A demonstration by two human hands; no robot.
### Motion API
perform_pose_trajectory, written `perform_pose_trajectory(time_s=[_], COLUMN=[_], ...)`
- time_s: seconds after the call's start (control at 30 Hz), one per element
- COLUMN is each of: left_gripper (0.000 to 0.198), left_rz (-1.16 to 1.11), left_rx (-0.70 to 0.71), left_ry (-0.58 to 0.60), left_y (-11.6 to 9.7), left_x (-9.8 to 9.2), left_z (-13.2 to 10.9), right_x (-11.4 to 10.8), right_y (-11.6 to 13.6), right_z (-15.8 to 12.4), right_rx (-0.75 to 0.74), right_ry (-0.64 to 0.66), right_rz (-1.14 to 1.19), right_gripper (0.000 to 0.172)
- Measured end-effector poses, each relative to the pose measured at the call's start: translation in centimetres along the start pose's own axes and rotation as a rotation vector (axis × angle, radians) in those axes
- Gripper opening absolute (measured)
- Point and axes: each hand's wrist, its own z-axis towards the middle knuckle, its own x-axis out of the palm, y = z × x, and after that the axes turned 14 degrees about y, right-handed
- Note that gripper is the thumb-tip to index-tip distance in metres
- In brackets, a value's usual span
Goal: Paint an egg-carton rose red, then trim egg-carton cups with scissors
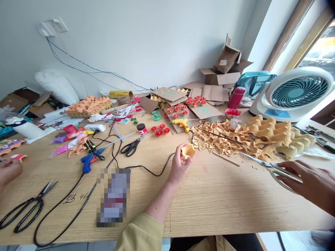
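Left hand [179, 165]: is closing its fingers round a cup [188, 150] cut from egg carton, holding it up just above the worktop [209, 198], near the middle.
Right hand [312, 183]: is gripping scissors [269, 166] by the handles at the right edge, blades pointing left, well apart from the cup.
Cup: is sitting in the left fingertips, open side up, just beside the scraps [217, 139].
Scraps: are lying in a loose heap between the cup and the egg tray [274, 134].
Egg tray: is resting on the right, in front of the fan [295, 92].
Yellow glue gun [182, 123]: is lying behind the cup, its black cord trailing past the left hand.
Roses [160, 129]: are sitting in a small red cluster left of the yellow glue gun, with more on the cardboard behind.
Black scissors [132, 146]: are lying open left of the cup; a larger pair [26, 209] is lying at the near left edge.
Blue glue gun [87, 162]: is lying near the black scissors.
Other person's hand [9, 170]: is resting at the far left edge.
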Motion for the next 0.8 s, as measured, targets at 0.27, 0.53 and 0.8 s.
perform_pose_trajectory(time_s=[0.27, 0.53, 0.8], left_gripper=[0.069, 0.065, 0.064], left_rz=[-0.231, -0.308, -0.336], left_rx=[-0.128, -0.234, -0.244], left_ry=[0.054, -0.025, -0.004], left_y=[-0.3, -0.4, -0.4], left_x=[0.0, -1.1, -0.5], left_z=[0.2, 0.5, 0.3], right_x=[-2.3, -0.3, 0.1], right_y=[11.0, 10.0, 7.4], right_z=[5.5, 6.6, 7.1], right_rx=[-0.135, -0.234, -0.094], right_ry=[0.131, 0.280, 0.342], right_rz=[0.458, 0.215, 0.108], right_gripper=[0.027, 0.025, 0.030])
